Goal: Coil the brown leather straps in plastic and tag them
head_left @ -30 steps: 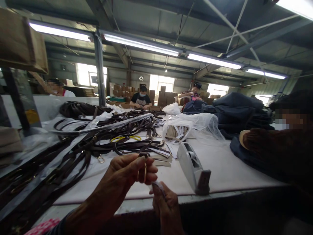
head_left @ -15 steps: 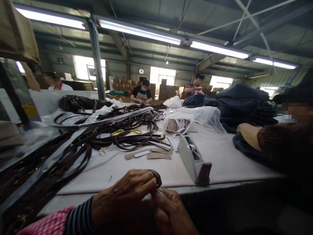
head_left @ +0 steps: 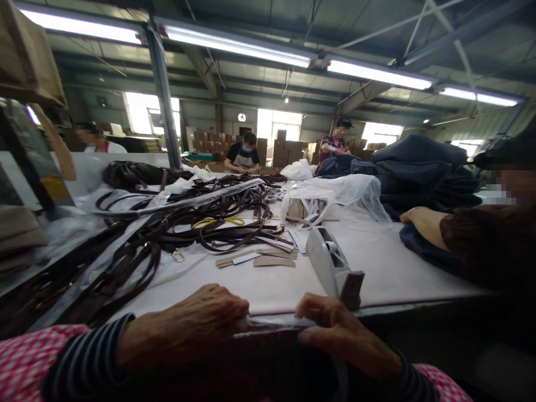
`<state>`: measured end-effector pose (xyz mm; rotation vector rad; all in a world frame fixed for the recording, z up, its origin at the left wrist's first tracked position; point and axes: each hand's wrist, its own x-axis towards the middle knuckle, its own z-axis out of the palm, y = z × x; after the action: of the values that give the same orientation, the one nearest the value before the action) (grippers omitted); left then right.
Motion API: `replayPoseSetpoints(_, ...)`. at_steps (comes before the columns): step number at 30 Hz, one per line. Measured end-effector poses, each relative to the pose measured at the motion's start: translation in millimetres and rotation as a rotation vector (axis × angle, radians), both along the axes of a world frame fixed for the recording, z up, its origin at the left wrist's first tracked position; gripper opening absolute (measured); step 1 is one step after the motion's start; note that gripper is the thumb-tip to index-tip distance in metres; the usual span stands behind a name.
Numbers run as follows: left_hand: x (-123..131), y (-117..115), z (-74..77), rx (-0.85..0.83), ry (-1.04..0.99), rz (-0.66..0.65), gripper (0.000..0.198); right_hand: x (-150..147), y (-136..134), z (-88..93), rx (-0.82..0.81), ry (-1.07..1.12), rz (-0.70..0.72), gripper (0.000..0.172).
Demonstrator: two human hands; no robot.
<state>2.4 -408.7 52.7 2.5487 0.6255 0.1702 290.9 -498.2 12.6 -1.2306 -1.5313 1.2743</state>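
At the table's near edge, a strip of clear plastic film (head_left: 274, 324) stretches between my two hands. My left hand (head_left: 192, 321) is closed with its fingers curled down on the film's left end. Across from it, my right hand (head_left: 345, 329) has its thumb and fingers bent around the right end of the film. Whatever lies below the film is dark and cannot be made out. Just beyond my right hand stands a grey tape dispenser (head_left: 333, 265). Flat beige and white strips (head_left: 274, 261) lie past my hands.
Dark brown straps (head_left: 226, 234) with metal clasps heap up at left, with a yellow band (head_left: 218, 221) among them. A clear plastic bag (head_left: 347, 192) of strips sits mid-table. Dark blue fabric (head_left: 422, 173) piles at right, beside a co-worker's arm (head_left: 427, 223). Other people work farther back.
My hands were together, with a brown strap looped over the left fingers. Now they are apart, the right hand farther right, with clear film between them. The strap is out of sight.
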Motion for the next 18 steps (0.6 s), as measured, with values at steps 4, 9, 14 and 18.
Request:
replayPoseSetpoints(4,9.3,-27.0,23.0,-0.733,-0.153,0.239,0.037,18.2,-13.2,-11.2,0.276,-0.359,-0.134,0.021)
replayPoseSetpoints(9,49.6,-48.4,16.0,-1.133,-0.533,0.260,0.042,-35.8,-18.2,-38.5,0.642,-0.298,-0.460,0.066)
replayPoseSetpoints(14,86.0,-44.6,24.5,-1.228,-0.811,0.280,0.038,-90.4,3.5,-58.1,0.632,-0.051,-0.742,0.046)
replayPoseSetpoints(18,93.6,-24.9,29.0,-1.162,-1.005,0.358,0.030,-100.1,17.6,-72.1,0.311,0.119,-0.604,0.066)
